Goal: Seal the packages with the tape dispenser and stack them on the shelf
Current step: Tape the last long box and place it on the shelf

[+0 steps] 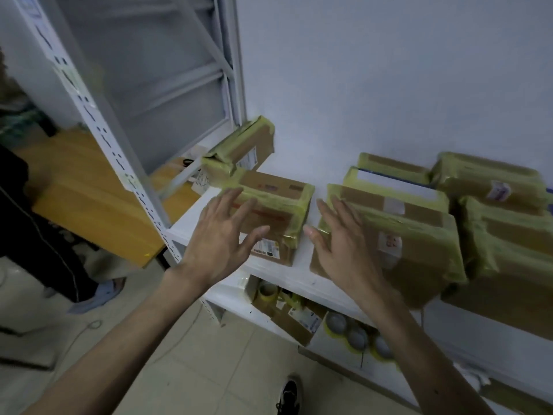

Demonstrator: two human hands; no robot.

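Observation:
A small cardboard package [278, 205] wrapped in yellow tape lies on the white shelf [278, 272]. My left hand [223, 235] hovers over its near left corner with fingers spread, holding nothing. My right hand [344, 247] is spread too, its palm against the left side of a bigger taped package [419, 244]. Another taped package [242, 148] sits behind, tilted against the shelf post. Several more taped packages [490, 181] fill the shelf to the right. No tape dispenser is in view.
A lower shelf holds an open box with tape rolls [356, 336] and small parcels. A white perforated shelf upright [98, 127] rises at left, with an orange table [89, 193] behind it. A person in dark clothes [33, 223] stands at far left.

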